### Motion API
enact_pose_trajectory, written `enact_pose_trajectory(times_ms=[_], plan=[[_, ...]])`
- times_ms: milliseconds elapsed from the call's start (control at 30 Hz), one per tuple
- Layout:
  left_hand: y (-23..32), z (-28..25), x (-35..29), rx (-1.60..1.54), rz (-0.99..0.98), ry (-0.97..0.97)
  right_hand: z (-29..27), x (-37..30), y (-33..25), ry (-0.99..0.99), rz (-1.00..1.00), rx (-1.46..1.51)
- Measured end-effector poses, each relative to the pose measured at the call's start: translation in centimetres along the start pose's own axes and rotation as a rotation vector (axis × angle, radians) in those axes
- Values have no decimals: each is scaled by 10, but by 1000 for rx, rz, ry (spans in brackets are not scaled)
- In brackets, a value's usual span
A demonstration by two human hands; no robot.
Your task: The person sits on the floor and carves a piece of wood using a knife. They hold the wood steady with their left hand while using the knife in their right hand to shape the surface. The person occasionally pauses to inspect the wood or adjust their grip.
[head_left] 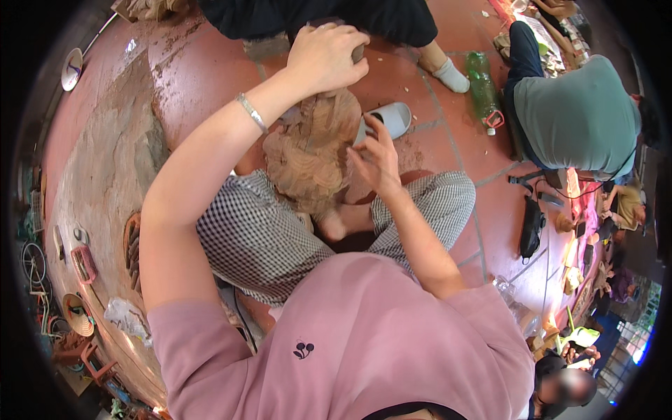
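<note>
Curls the left hand (325, 61) at the far end of the carved brown piece (311, 150); cannot tell whether clamped on it. Holds the right hand (380, 161) by its right edge, with fingers parted. Sits in checked trousers (259, 238), with the piece in front. Faces a pale slipper (397, 120) and, farther right, a green bottle (481, 91).

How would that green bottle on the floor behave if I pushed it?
The green bottle would probably roll, since it lies on its side and looks round. Its sides might give when squeezed, being see-through and plastic-looking.
</note>
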State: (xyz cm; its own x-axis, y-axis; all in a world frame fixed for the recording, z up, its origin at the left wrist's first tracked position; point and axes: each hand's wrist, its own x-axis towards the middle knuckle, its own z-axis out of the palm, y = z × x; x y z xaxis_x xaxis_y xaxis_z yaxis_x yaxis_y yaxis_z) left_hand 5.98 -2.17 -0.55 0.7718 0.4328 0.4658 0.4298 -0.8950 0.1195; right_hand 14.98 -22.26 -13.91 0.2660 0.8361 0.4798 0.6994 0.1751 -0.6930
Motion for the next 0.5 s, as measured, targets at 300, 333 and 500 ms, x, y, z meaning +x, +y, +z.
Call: enact_pose_trajectory(times_ms=[300, 333, 500], plan=[[16, -14, 1, -117, -30, -24, -25, 31, 9, -334, 44, 109], [15, -16, 1, -102, -44, -46, -25, 33, 11, -343, 131, 180], [10, -13, -9, -123, -15, 55, -15, 26, 10, -236, 58, 210]])
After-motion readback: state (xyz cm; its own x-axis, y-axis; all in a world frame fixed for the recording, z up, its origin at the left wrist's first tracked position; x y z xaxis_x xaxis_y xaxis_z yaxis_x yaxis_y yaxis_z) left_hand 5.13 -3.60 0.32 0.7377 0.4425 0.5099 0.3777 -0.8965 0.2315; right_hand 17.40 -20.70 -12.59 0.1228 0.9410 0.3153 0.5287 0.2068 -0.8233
